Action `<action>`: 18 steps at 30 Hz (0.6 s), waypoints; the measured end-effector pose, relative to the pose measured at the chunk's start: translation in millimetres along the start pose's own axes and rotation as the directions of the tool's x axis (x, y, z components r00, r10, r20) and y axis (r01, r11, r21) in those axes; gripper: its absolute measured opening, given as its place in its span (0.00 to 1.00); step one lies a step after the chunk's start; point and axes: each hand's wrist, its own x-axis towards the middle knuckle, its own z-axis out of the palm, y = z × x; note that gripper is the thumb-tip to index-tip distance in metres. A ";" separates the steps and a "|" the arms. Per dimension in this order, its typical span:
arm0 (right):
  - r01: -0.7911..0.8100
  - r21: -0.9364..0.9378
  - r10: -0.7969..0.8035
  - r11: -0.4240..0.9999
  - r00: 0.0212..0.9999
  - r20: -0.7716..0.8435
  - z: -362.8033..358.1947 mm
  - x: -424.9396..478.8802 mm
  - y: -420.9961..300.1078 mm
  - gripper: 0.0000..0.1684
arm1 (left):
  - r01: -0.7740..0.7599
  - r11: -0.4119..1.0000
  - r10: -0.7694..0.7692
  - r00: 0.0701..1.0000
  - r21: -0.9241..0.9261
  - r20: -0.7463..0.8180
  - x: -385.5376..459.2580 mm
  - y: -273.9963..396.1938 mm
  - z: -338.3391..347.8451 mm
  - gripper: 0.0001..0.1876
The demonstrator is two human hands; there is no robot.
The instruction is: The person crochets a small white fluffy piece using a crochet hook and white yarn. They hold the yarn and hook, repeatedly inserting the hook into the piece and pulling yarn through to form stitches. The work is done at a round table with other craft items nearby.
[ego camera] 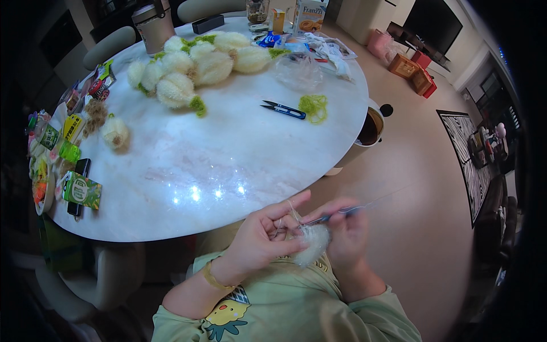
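My left hand (267,237) pinches a small fuzzy white crocheted piece (314,243) just off the table's front edge. A strand of white yarn (293,207) runs up around its raised index finger. In my right hand (348,235), somewhat blurred, is a crochet hook (329,217) with a dark blue handle, its tip at the top of the piece. On the table (239,145) lie blue-handled thread snips (284,110) beside a small tangle of green yarn (313,108). Several finished fuzzy white crocheted bulbs (213,68) with green tops are heaped farther back; a smaller one (115,132) lies apart at the left.
Brown fibre (95,115), a drink bottle (51,134), a green carton (81,190) and a dish (42,196) line the left edge. A tumbler (153,28), a biscuit box (310,17) and a plastic bag (298,70) stand or lie at the back. A bin (371,128) is beside the table's right edge.
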 end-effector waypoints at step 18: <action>0.639 -0.666 -0.435 0.385 0.762 0.479 -1.9 5.3 -11.9 0.11 | -0.056 0.998 0.058 0.997 0.039 -0.057 -1.4 2.2 5.4 0.39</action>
